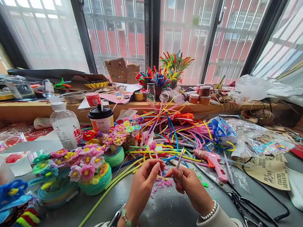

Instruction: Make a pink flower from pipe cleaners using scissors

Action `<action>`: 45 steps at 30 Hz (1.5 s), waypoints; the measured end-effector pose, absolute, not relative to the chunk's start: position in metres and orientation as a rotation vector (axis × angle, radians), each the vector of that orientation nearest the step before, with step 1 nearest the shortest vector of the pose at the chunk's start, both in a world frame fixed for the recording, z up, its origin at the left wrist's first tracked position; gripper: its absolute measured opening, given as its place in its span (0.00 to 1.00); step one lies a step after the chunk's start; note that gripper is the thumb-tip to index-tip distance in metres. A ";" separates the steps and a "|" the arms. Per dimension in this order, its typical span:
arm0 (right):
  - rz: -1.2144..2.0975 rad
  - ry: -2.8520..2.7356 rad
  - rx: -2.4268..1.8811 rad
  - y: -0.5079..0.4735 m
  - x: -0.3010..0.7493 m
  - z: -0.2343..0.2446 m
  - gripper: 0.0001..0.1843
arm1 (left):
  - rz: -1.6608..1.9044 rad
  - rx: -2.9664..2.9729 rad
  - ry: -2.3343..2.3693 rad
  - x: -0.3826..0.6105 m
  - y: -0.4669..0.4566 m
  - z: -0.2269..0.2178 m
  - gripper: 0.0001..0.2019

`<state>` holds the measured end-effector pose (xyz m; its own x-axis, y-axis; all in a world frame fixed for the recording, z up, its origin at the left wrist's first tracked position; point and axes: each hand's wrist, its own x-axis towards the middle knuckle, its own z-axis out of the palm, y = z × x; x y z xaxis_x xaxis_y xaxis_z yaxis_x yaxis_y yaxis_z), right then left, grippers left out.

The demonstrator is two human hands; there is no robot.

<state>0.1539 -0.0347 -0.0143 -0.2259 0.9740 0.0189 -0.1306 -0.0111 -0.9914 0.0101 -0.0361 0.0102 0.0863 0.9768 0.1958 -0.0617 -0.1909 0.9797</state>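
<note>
My left hand [147, 178] is closed in a pinch on a pink pipe cleaner [152, 146], whose fluffy rounded tip rises above the fingers. In my right hand [187, 186] is a small pair of scissors [180, 160], with the blades pointing up and a finger at the handle loop. The two hands are close together but apart, over the grey table. Pink fuzz clippings [163, 182] lie scattered below and between them. Part of the pipe cleaner's lower end is hidden by my left fingers.
Pipe-cleaner flower pots [95, 180] crowd the left, near a plastic bottle [65, 126] and a lidded cup [101, 117]. Loose pipe cleaners [177, 125] are heaped behind the hands. A pink glue gun [213, 163] and large black-handled scissors [254, 214] lie to the right.
</note>
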 end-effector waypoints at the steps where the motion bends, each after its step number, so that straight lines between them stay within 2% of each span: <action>1: 1.450 -1.280 -0.992 -0.035 0.154 -0.014 0.22 | 1.293 1.372 1.012 0.010 -0.035 0.009 0.07; 7: 1.489 -1.416 -1.027 -0.036 0.150 -0.012 0.21 | 1.263 1.367 0.973 0.012 -0.033 0.005 0.07; 13: 1.533 -1.409 -1.054 -0.038 0.150 -0.010 0.20 | 1.341 1.026 0.895 0.013 -0.034 0.014 0.14; 20: 1.564 -1.473 -1.007 -0.039 0.150 -0.014 0.18 | 1.296 0.891 0.885 0.009 -0.032 0.013 0.10; 27: 1.450 -1.582 -1.003 -0.036 0.151 -0.021 0.28 | 1.302 0.723 0.778 0.006 -0.027 0.009 0.07; 34: 1.250 -2.018 -0.928 -0.046 0.148 -0.009 0.39 | 1.311 0.639 0.712 0.004 -0.028 0.010 0.07; 39: 1.181 -2.219 -0.876 -0.050 0.147 -0.002 0.41 | 1.345 0.627 0.671 0.004 -0.027 0.010 0.07; 45: 1.187 -2.239 -0.821 -0.051 0.147 -0.003 0.40 | 1.349 0.633 0.683 0.004 -0.027 0.008 0.07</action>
<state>0.1469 -0.0510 -0.0025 -0.7085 0.6941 0.1274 0.2841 0.4457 -0.8489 0.0044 -0.0271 0.0081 0.0911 0.9929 -0.0767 -0.6490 0.1176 0.7517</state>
